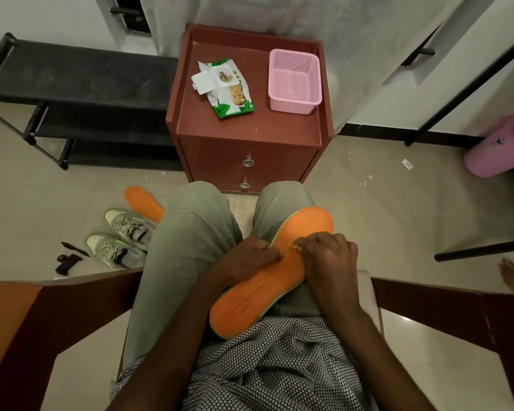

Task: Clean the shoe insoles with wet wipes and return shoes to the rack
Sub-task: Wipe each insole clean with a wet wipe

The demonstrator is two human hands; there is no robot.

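Both hands, left [251,258] and right [328,256], pressing fingers flat on insole [275,271]; long axis one-to-seven o'clock; wipes [224,87] at twelve.

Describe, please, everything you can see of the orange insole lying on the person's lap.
The long orange foam insole with a pale green edge lies diagonally across the right thigh, toe end toward the knee, heel near the patterned shirt. Faint embossed lettering marks the heel half. The left hand and right hand both press on its middle; no wipe is visible.
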